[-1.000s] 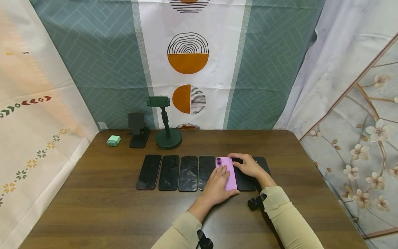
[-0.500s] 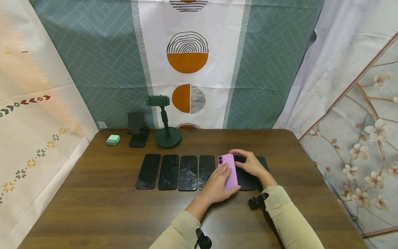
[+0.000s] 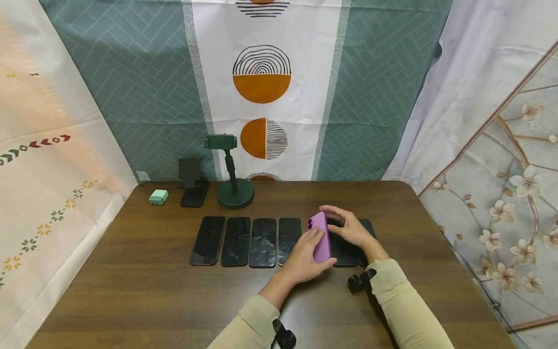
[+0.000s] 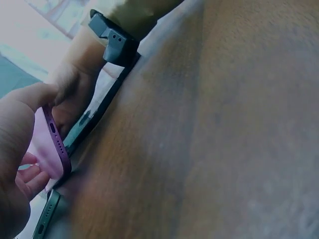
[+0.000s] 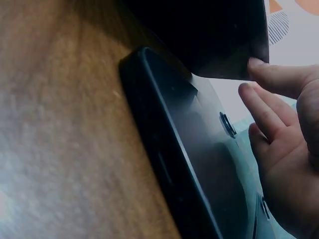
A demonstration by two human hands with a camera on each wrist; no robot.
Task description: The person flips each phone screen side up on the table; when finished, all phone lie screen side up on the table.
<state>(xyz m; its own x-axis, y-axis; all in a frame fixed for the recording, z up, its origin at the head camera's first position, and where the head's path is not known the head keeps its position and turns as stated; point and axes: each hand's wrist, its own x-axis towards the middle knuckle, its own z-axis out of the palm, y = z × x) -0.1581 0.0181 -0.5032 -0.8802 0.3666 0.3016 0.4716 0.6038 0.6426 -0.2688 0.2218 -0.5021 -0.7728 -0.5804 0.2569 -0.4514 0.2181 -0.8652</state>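
Note:
A pink phone (image 3: 322, 245) is tilted up off the table, its camera side towards the head camera and its right edge raised. My left hand (image 3: 302, 259) grips it, fingers spread on its back and thumb by the bottom edge. In the left wrist view, the phone's bottom edge (image 4: 54, 132) shows its charging port. My right hand (image 3: 352, 231) pinches the upper right corner. From the right wrist, the phone's dark screen side (image 5: 219, 40) shows, with the thumb (image 5: 264, 71) on its corner. Below it lies a dark phone (image 5: 199, 144), partly hidden by the right hand in the head view.
Several dark phones lie in a row to the left, the nearest being a phone with a pale rim (image 3: 288, 235). Farther back stand a green round-based stand (image 3: 235, 194), a black phone stand (image 3: 192, 186) and a mint charger (image 3: 158, 197). Curtains hang behind the wooden table (image 3: 152, 300).
The pink phone has gone from lying nearly flat to tilted, its right side lifted and the whole phone shifted slightly right. Both hands have stayed on it.

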